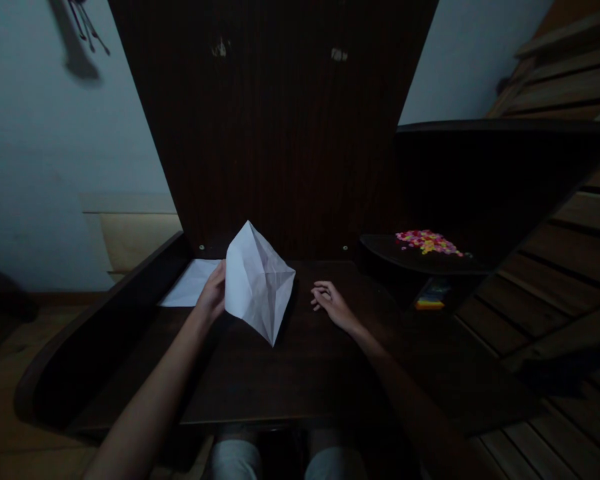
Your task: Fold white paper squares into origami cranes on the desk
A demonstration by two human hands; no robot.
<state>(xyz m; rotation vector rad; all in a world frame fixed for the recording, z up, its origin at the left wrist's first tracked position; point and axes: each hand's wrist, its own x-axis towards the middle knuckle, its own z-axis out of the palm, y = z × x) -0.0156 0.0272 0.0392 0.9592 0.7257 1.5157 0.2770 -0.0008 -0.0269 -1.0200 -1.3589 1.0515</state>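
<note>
A creased white sheet of paper (pixel 263 277) is held up above the dark desk, tilted, with fold lines meeting near its right half. My left hand (pixel 214 290) grips its left edge; part of the fingers is hidden behind the sheet. To the right of the paper, apart from it, my right hand (pixel 329 301) hovers over the desk with its fingers loosely bent and nothing visible in them. Behind my left hand lies more white paper (pixel 187 283), flat on the desk.
The dark wooden desk (pixel 260 393) has a raised side board (pixel 105 320) at left and a tall back panel (pixel 280 133). At right, a small curved shelf (pixel 380 250) bears a pile of pink, red and yellow pieces (pixel 429 242). Below it sits a rainbow-coloured stack (pixel 431 297).
</note>
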